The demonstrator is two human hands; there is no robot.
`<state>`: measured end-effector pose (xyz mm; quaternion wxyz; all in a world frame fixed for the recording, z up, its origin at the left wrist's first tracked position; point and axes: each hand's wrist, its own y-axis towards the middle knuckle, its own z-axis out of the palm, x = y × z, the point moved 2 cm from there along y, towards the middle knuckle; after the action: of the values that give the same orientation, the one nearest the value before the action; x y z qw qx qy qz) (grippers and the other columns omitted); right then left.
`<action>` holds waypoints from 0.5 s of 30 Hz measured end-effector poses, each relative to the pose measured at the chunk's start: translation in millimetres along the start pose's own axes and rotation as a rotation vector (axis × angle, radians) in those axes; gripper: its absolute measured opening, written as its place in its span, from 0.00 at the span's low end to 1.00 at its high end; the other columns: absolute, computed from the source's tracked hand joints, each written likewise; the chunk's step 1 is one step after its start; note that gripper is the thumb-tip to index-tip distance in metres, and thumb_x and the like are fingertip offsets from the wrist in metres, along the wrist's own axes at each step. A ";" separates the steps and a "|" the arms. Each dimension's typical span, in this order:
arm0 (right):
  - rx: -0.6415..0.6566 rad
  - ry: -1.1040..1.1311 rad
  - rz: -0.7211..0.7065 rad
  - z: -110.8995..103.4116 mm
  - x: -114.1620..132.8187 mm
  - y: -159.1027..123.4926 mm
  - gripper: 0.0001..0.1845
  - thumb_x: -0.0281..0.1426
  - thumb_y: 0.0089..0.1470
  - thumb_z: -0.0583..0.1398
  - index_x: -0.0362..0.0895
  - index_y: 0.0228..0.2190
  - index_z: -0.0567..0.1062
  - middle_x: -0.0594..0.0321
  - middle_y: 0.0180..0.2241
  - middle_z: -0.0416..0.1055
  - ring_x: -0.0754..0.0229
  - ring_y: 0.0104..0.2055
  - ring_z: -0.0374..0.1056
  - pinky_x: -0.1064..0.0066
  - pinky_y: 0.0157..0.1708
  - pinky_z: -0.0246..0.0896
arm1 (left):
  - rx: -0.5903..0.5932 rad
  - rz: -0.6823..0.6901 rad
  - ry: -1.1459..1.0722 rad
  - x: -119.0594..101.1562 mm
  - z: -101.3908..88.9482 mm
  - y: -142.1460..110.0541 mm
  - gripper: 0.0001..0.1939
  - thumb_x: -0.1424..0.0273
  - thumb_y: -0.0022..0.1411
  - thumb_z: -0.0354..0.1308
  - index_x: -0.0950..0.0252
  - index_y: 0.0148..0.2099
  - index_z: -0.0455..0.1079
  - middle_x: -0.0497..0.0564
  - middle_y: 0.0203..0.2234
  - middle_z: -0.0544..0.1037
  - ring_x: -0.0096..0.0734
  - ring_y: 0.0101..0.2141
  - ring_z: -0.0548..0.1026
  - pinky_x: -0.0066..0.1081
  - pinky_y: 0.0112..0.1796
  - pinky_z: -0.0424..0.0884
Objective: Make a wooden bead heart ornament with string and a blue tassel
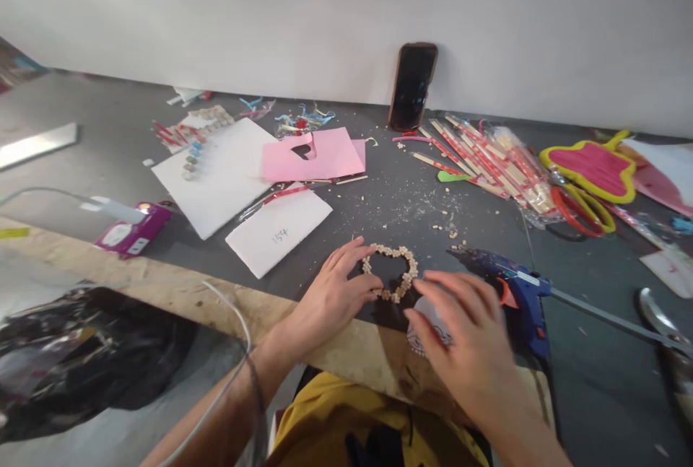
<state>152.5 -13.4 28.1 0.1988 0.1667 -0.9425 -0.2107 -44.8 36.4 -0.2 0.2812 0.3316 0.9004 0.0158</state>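
A small heart-shaped ring (410, 281) of pale wooden bits lies flat near the table's front edge. Against its left side my left hand (338, 286) is curved, with fingertips at the top and thumb at the lower edge, holding it. My right hand (465, 323) is slightly blurred, its fingers apart and nothing seen in them, just right of the heart. Partly hidden below that hand is a pale round thing with a dark pattern (419, 341). Farther right lies a blue glue gun (506, 272) with a long glue stick in its back, its nozzle toward the heart.
A phone (412, 88) leans on the wall. White papers (227, 171) and pink paper (330, 156) lie left; wrapped chopsticks (476, 153), scissors (585, 214) and a yellow-edged pink shape (590, 167) lie right. Wood crumbs dot the table. A cable (238, 308) crosses my left arm.
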 end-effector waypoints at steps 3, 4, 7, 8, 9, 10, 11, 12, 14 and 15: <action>-0.102 -0.212 0.157 -32.3 -27.2 -20.1 0.14 0.38 0.57 0.56 0.42 0.40 0.72 0.51 0.39 0.71 0.50 0.42 0.65 0.56 0.45 0.60 | 0.000 0.010 -0.031 2.0 1.1 -0.2 0.10 0.74 0.64 0.50 0.61 0.43 0.72 0.56 0.56 0.62 0.43 0.62 0.53 0.44 0.57 0.59; -0.100 -0.295 0.223 -40.5 -36.7 -28.2 0.17 0.41 0.58 0.53 0.41 0.39 0.72 0.50 0.37 0.71 0.48 0.41 0.66 0.55 0.43 0.61 | -0.003 0.010 -0.038 2.4 1.4 -0.2 0.10 0.74 0.64 0.50 0.61 0.43 0.72 0.56 0.56 0.62 0.44 0.61 0.53 0.45 0.57 0.60; 0.006 -0.444 0.404 -51.0 -58.2 -48.6 0.27 0.50 0.57 0.46 0.41 0.37 0.71 0.49 0.33 0.72 0.46 0.36 0.68 0.56 0.36 0.64 | -0.014 0.010 -0.053 2.7 1.8 0.2 0.09 0.74 0.63 0.51 0.61 0.44 0.71 0.56 0.55 0.63 0.45 0.61 0.54 0.46 0.56 0.62; 0.064 -0.455 0.472 -50.2 -62.5 -52.6 0.28 0.51 0.56 0.46 0.41 0.37 0.71 0.50 0.32 0.72 0.46 0.34 0.69 0.57 0.33 0.64 | -0.019 0.010 -0.053 2.8 1.9 0.4 0.09 0.74 0.63 0.52 0.61 0.43 0.71 0.56 0.54 0.64 0.45 0.61 0.55 0.46 0.56 0.62; 0.122 -0.451 0.545 -48.4 -65.6 -54.9 0.29 0.52 0.55 0.47 0.42 0.38 0.70 0.51 0.31 0.73 0.47 0.32 0.70 0.59 0.30 0.64 | -0.025 0.013 -0.052 2.8 2.1 0.6 0.09 0.74 0.63 0.52 0.61 0.43 0.71 0.56 0.54 0.65 0.46 0.60 0.55 0.46 0.56 0.63; 0.176 -0.437 0.620 -46.0 -67.7 -55.4 0.28 0.53 0.54 0.48 0.42 0.40 0.69 0.51 0.32 0.73 0.48 0.30 0.71 0.60 0.27 0.64 | -0.033 0.017 -0.050 2.9 2.4 0.6 0.09 0.74 0.63 0.52 0.61 0.43 0.71 0.56 0.54 0.65 0.46 0.60 0.56 0.46 0.55 0.63; 0.215 -0.419 0.693 -44.0 -69.3 -54.5 0.28 0.52 0.53 0.50 0.42 0.42 0.69 0.52 0.33 0.74 0.49 0.29 0.71 0.61 0.25 0.63 | -0.043 0.020 -0.049 3.1 2.7 0.7 0.09 0.74 0.63 0.52 0.61 0.43 0.71 0.56 0.53 0.66 0.45 0.60 0.56 0.46 0.55 0.63; 0.245 -0.399 0.759 -42.6 -70.9 -52.3 0.27 0.51 0.52 0.51 0.43 0.43 0.68 0.52 0.33 0.74 0.49 0.28 0.72 0.62 0.24 0.63 | -0.053 0.023 -0.049 3.4 3.1 0.6 0.09 0.74 0.62 0.53 0.61 0.44 0.70 0.56 0.53 0.66 0.45 0.60 0.57 0.46 0.55 0.63; 0.276 -0.358 0.866 -42.9 -75.7 -46.5 0.26 0.49 0.49 0.54 0.44 0.44 0.68 0.53 0.32 0.75 0.48 0.26 0.72 0.62 0.22 0.62 | -0.069 0.026 -0.051 4.1 3.9 0.4 0.10 0.74 0.62 0.54 0.61 0.46 0.69 0.56 0.53 0.66 0.45 0.60 0.57 0.46 0.55 0.64; 0.287 -0.333 0.912 -44.5 -79.2 -43.8 0.26 0.48 0.47 0.55 0.45 0.43 0.69 0.54 0.30 0.76 0.48 0.25 0.72 0.61 0.22 0.62 | -0.075 0.027 -0.053 4.3 4.1 0.4 0.11 0.74 0.61 0.54 0.61 0.47 0.69 0.56 0.53 0.67 0.45 0.59 0.58 0.47 0.55 0.64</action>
<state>250.9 -34.1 20.6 0.0929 -0.2722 -0.9577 0.0055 -45.2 38.6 -5.7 0.3169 0.3332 0.8869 0.0443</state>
